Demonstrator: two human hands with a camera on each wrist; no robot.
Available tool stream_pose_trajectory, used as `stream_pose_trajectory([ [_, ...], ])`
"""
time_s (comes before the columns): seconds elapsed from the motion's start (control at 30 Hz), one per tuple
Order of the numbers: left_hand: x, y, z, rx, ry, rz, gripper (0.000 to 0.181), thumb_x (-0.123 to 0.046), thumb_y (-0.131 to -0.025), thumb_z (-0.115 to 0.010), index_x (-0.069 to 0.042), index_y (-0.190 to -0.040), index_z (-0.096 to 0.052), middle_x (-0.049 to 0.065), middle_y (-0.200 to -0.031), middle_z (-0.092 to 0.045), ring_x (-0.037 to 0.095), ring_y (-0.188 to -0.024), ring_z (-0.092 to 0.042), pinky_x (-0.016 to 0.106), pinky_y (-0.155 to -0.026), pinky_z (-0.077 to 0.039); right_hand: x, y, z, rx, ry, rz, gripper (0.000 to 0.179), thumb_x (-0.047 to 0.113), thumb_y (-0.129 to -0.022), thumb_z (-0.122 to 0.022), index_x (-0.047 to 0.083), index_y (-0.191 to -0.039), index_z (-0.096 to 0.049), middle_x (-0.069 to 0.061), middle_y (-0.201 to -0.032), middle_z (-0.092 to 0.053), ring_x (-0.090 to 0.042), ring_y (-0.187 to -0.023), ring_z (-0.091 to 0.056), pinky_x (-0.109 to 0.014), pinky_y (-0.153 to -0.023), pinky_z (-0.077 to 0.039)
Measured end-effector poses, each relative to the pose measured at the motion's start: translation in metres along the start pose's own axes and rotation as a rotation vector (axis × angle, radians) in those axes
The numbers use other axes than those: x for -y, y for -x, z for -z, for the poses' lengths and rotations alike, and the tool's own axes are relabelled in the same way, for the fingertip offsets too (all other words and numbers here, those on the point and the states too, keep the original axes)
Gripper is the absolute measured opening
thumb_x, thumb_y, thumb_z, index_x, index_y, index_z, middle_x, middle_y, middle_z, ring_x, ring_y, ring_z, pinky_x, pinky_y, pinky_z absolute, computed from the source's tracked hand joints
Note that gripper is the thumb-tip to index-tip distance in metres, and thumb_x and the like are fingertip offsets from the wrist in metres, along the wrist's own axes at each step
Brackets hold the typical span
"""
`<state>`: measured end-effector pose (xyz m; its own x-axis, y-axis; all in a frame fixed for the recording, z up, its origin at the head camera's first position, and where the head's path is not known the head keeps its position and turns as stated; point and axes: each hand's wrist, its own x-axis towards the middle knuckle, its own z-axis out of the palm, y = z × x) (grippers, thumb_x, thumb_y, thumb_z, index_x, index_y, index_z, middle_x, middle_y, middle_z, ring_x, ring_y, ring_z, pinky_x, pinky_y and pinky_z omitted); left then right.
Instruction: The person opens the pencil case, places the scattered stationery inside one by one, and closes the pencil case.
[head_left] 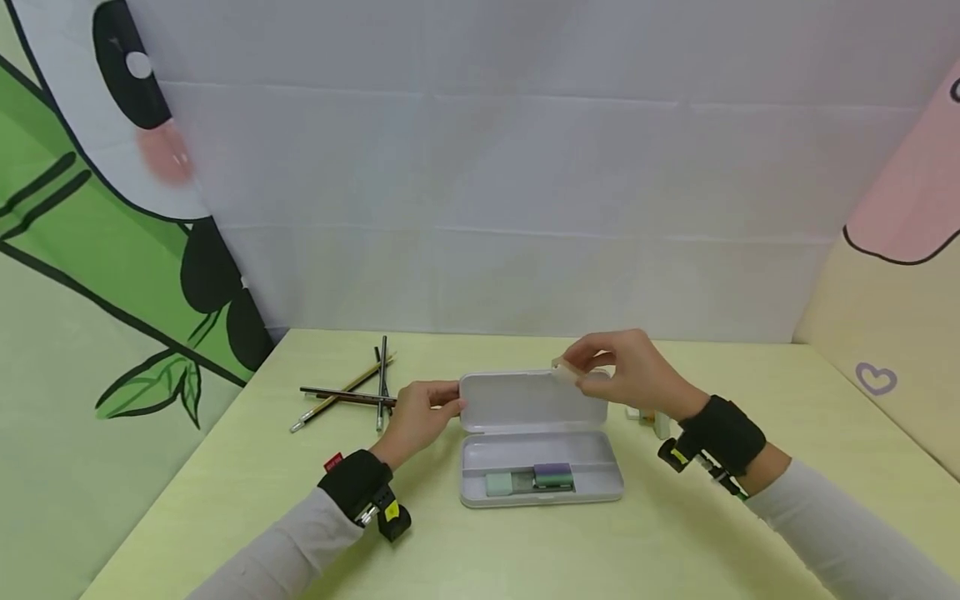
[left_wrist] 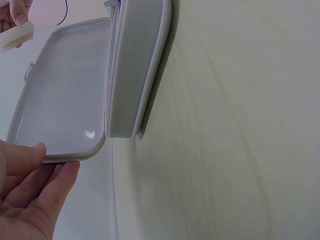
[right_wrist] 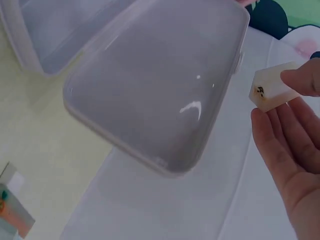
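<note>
Head view shows the right hand (head_left: 626,373) pinching a pale block (head_left: 565,372) near the raised lid's (head_left: 532,402) upper edge, while the left hand (head_left: 420,417) pinches the lid; slack grip could drop the block, a tug tip the case (head_left: 480,502)

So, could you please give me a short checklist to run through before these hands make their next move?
1. Lid open: ok; the left hand grips its left edge.
2. White block held: ok; the right hand pinches it.
3. White block over the tray: not ok; it is up by the lid's top edge.
4. Free room in the tray: ok; bare floor shows beside the green and purple items.
5. Pencils in the case: not ok; they lie crossed on the table, to its left.
6. Number of small things right of the case: cannot tell; they are partly hidden.
</note>
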<state>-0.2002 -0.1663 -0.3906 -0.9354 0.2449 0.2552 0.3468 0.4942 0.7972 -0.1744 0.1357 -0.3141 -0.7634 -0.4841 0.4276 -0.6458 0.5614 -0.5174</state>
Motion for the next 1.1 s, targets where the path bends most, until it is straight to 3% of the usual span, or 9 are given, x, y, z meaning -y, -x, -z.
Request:
stream_pose_trajectory([
  [0.43,-0.001,0.001,0.001,0.007,-0.012,-0.012,0.028,-0.004,-0.087,-0.068,-0.001,-0.115,-0.07,0.017,-0.101,-0.074,0.03,-0.096,-0.072,0.034,-0.076,-0.06,0.035,-0.004,-0.061,0.214,0.033,0.166,0.022,0.001,-0.078,-0.072,0.009,-0.098,-0.074,-0.002,-0.09,-0.074,-0.008,-0.079,-0.07,-0.019,-0.074,-0.058],
  [0.67,0.0,0.0,0.001,0.015,-0.018,-0.013,0.028,-0.004,-0.087,-0.067,-0.001,-0.115,-0.07,0.017,-0.102,-0.074,0.03,-0.097,-0.071,0.035,-0.077,-0.059,0.037,-0.001,-0.08,0.285,0.084,0.177,0.019,0.002,-0.077,-0.073,0.007,-0.095,-0.074,-0.002,-0.087,-0.075,-0.007,-0.076,-0.07,-0.015,-0.07,-0.056],
  [0.97,0.003,-0.002,0.001,0.022,-0.007,-0.034,0.028,-0.004,-0.087,-0.067,0.0,-0.115,-0.069,0.018,-0.102,-0.074,0.03,-0.096,-0.072,0.033,-0.075,-0.059,0.032,0.003,-0.089,0.373,0.065,0.12,0.02,0.001,-0.077,-0.073,0.006,-0.096,-0.075,-0.002,-0.086,-0.075,-0.006,-0.077,-0.068,-0.016,-0.071,-0.056],
  [1.1,0.004,-0.002,0.001,0.022,-0.014,-0.032,0.029,-0.005,-0.087,-0.067,-0.001,-0.115,-0.069,0.017,-0.102,-0.074,0.029,-0.096,-0.072,0.034,-0.076,-0.059,0.029,0.006,-0.092,0.377,0.083,0.137,0.019,0.0,-0.078,-0.072,0.006,-0.095,-0.075,-0.001,-0.085,-0.075,-0.004,-0.075,-0.067,-0.016,-0.07,-0.056],
])
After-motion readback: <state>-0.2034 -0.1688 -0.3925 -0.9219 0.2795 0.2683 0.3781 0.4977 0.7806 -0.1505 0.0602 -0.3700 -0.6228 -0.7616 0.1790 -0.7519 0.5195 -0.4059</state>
